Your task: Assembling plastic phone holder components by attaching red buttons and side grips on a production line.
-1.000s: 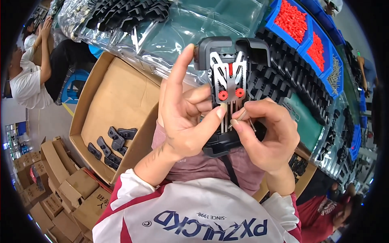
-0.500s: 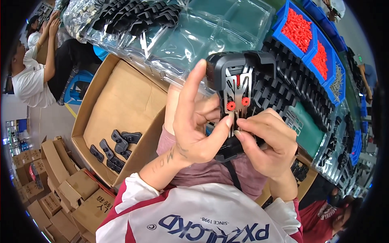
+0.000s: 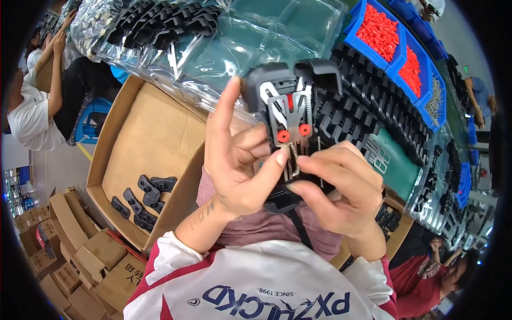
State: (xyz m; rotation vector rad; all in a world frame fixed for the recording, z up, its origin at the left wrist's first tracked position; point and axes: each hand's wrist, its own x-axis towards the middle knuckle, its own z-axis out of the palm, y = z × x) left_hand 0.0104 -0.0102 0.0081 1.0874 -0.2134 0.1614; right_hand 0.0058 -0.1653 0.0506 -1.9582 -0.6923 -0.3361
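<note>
My left hand (image 3: 229, 178) is wrapped round a black plastic housing (image 3: 260, 77), its thumb pressing near the middle and its index finger stretched upward. Inside the housing lies a silver metal plate (image 3: 292, 113) carrying two red toothed wheels (image 3: 283, 136), with a red piece (image 3: 290, 101) higher up. A thin coil spring (image 3: 294, 158) runs down from the left thumb tip along the plate. My right hand (image 3: 346, 186) pinches at its lower end with thumb and index finger. A second thin spring (image 3: 319, 145) shows along the housing's right side.
At the left stands an open cardboard box (image 3: 146, 128) with several black parts. Rows of black housings (image 3: 384, 101) lie on the table beside blue bins (image 3: 394, 66) of red parts and screws (image 3: 434, 101). Clear plastic trays (image 3: 266, 32) sit at the back; co-workers are on both sides.
The view has shifted, so most things appear further left. The housing has tilted slightly, and the spring by my fingertips shows more fully. Both hands keep their hold.
</note>
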